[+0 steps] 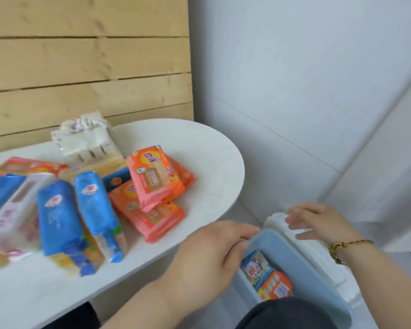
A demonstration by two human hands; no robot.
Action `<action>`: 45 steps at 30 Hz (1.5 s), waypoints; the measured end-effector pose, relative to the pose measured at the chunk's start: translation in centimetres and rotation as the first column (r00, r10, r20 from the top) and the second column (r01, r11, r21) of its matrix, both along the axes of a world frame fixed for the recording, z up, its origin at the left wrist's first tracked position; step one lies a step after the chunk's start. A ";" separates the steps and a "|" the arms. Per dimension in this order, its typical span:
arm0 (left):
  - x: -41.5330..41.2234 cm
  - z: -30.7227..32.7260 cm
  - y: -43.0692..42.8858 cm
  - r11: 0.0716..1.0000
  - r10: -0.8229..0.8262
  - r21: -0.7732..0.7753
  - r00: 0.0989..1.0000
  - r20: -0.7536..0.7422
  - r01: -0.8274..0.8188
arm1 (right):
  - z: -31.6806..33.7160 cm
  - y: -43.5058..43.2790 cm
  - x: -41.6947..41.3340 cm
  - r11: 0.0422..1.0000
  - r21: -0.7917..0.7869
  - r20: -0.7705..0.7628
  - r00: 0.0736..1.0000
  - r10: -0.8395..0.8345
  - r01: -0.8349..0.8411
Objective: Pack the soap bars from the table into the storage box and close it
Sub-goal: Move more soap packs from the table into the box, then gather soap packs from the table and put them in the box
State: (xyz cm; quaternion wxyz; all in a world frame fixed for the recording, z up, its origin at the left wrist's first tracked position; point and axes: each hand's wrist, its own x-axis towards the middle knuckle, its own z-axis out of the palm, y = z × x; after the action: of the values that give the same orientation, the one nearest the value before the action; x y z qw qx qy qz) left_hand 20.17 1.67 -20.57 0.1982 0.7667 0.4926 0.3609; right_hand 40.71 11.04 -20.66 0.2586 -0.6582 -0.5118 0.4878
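A light blue storage box stands on the floor at the lower right, open, with a blue-and-orange soap pack inside. My left hand rests on the box's near left rim, fingers curled over the edge. My right hand hovers with fingers spread over the white lid lying against the box's far side. On the white table lie orange soap packs, blue soap packs and a pink-and-white pack in a loose pile.
A clear-wrapped bundle of white items sits at the back of the table against a wooden slat wall. White tiled floor and wall surround the box. A dark trouser knee shows below the box.
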 end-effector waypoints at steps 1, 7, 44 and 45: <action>-1.5 1.1 -1.2 0.997 0.032 0.067 0.999 -0.009 -0.032 | 1.7 -0.2 -1.8 0.997 0.056 -0.010 0.999 0.048 -0.047; -9.0 4.2 -5.7 0.888 0.301 0.362 0.954 0.009 -0.284 | 7.1 -1.3 -12.5 0.925 0.238 0.107 0.955 0.277 -0.295; -15.3 1.8 -5.9 0.746 0.564 -0.016 0.645 -0.515 -0.665 | 7.9 -1.6 -26.5 0.886 -0.044 0.451 0.782 0.430 -0.462; -15.3 1.8 -6.0 0.748 0.557 -0.020 0.644 -0.524 -0.663 | 7.8 -1.5 -26.5 0.891 -0.022 0.432 0.799 0.417 -0.453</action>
State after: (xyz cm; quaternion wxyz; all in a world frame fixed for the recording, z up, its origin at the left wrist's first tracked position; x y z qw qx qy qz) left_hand 4.89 -4.34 -18.78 0.0135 0.5934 0.7912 0.1473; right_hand 14.18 9.56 -12.84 0.0485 -0.6019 -0.7128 0.3569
